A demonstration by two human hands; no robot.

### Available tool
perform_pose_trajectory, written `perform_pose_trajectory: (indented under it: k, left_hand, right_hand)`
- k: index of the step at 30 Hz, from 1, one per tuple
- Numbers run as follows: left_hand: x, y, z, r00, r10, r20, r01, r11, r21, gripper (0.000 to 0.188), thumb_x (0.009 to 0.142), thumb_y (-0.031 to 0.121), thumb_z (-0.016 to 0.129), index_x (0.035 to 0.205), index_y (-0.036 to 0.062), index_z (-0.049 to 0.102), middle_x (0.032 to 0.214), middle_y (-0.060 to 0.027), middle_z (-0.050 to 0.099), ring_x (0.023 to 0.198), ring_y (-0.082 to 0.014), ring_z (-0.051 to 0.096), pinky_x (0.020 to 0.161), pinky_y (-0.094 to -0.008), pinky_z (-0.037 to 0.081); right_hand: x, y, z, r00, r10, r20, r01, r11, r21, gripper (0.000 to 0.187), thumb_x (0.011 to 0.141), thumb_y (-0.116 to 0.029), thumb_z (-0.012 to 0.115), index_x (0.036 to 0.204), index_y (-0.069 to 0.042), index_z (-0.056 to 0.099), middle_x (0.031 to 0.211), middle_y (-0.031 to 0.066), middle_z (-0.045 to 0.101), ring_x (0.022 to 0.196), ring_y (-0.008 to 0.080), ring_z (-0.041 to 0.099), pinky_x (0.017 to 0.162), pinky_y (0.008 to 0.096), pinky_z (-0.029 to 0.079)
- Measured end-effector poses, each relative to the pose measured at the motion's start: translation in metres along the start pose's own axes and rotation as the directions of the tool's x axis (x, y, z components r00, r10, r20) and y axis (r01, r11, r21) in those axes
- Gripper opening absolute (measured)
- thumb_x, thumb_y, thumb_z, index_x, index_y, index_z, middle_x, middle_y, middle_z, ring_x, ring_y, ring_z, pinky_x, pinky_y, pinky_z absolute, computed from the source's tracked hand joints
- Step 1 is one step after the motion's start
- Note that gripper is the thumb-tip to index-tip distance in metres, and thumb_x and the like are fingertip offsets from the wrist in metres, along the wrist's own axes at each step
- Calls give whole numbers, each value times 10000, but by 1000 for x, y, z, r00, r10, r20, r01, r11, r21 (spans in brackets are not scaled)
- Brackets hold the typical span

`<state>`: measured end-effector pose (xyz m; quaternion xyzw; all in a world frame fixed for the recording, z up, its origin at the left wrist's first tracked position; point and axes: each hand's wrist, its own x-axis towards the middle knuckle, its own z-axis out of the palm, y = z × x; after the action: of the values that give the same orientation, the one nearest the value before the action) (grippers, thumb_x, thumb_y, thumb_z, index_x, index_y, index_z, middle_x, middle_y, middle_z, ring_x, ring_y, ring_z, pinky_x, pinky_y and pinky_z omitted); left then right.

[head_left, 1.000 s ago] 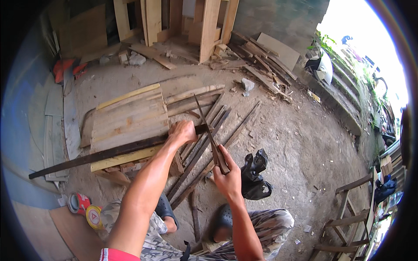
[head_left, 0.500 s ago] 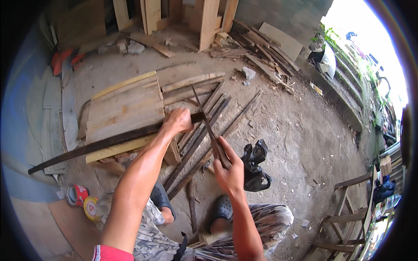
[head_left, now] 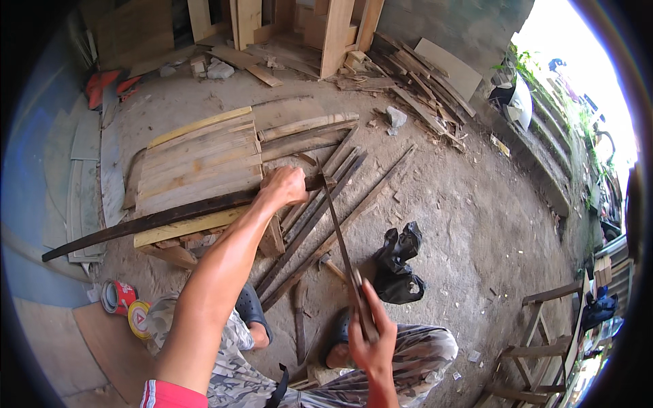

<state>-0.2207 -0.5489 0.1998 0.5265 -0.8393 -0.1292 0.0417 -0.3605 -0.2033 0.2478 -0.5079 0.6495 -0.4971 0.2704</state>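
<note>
My left hand is closed around a long dark wooden strip, near its right end. The strip lies across a low bench of pale boards and juts past it on the left. In my right hand is the handle of a handsaw, gripped below the bench's right side. The narrow handsaw blade slants up and left, its upper part meeting the strip just right of my left fist. Whether the teeth have cut into the wood cannot be made out.
Several long wood strips lie on the floor right of the bench. A black plastic bag sits beyond my right hand. Scrap wood is heaped at the back. A red can stands at left, a wooden frame at right.
My right hand has drawn the handsaw down toward me, so less blade extends past the strip. My left hand keeps its grip on the strip.
</note>
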Motion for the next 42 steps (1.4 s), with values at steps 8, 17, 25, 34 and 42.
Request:
perform_pose_trajectory:
  k: [8, 17, 25, 34, 42]
  left_hand:
    - [-7, -15, 26, 954, 111, -280, -113, 994, 9, 132, 683, 120, 628, 584, 47, 578, 562, -98, 561, 538, -198, 526, 522, -421, 459]
    - [-3, 1, 5, 998, -3, 56, 12, 987, -160, 219, 688, 29, 555, 528, 78, 414, 481, -11, 348, 433, -170, 314, 392, -382, 271]
    - [-3, -29, 25, 968, 89, -234, -93, 996, -6, 294, 735, 228, 675, 855, -32, 744, 883, -286, 714, 842, -395, 731, 763, -478, 588]
    - [-7, 2, 2, 988, -112, 106, 117, 992, -38, 122, 647, 69, 617, 589, 81, 510, 535, -58, 478, 501, -195, 463, 496, -408, 423]
    - [-3, -18, 14, 989, 117, -85, -110, 990, 82, 171, 754, 174, 666, 744, 5, 642, 614, -109, 574, 585, -246, 563, 558, -426, 485]
  right_hand:
    - [127, 10, 65, 999, -35, -20, 36, 998, 51, 606, 827, -61, 594, 1430, -78, 531, 1141, 264, 687, 1037, 329, 717, 873, 370, 542]
    - [-16, -25, -13, 995, 88, 45, -89, 996, 21, 653, 805, 17, 553, 1453, -40, 507, 1117, 176, 730, 771, 126, 698, 733, 261, 541]
    - [136, -10, 59, 997, 55, 57, -58, 997, 57, 591, 810, -78, 592, 1399, -50, 552, 1151, 270, 684, 1079, 389, 682, 925, 398, 520]
    - [-30, -23, -11, 991, 126, 46, -127, 992, 12, 656, 804, 9, 586, 1452, -55, 509, 1181, 220, 705, 1074, 325, 709, 902, 344, 532]
    - [109, -7, 35, 997, -57, 46, 57, 998, 14, 617, 822, -52, 583, 1435, -49, 514, 1215, 249, 671, 1122, 379, 667, 953, 376, 517]
